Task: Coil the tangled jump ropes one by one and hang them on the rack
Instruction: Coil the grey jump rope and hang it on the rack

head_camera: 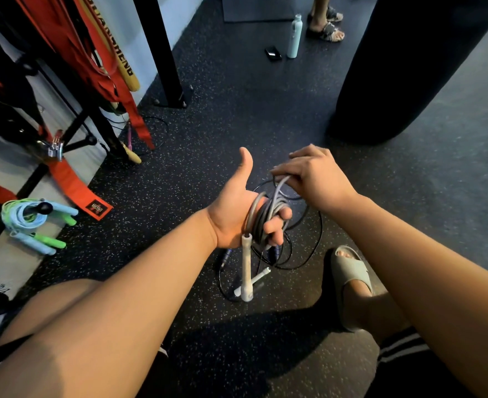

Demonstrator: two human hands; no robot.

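A grey jump rope (261, 216) is wound in several loops around my left hand (234, 208), whose fingers curl over the coil while the thumb points up. One white handle (246, 268) hangs down from that hand; a second white handle (254, 281) lies on the floor below. My right hand (311, 173) pinches a strand of the grey rope just above the coil. A black jump rope (308, 239) with dark handles lies tangled on the floor under both hands. Coiled light-blue and green jump ropes (33, 222) hang on a peg of the black rack (93, 119) at left.
Red straps (116, 90) hang from the rack, and a pink-handled rope (129, 136) lies at its foot. A black post (165, 53) is bolted to the floor. A large dark punching bag (403, 67) hangs at right. A bottle (294, 35), a phone and another person's sandalled feet are far back.
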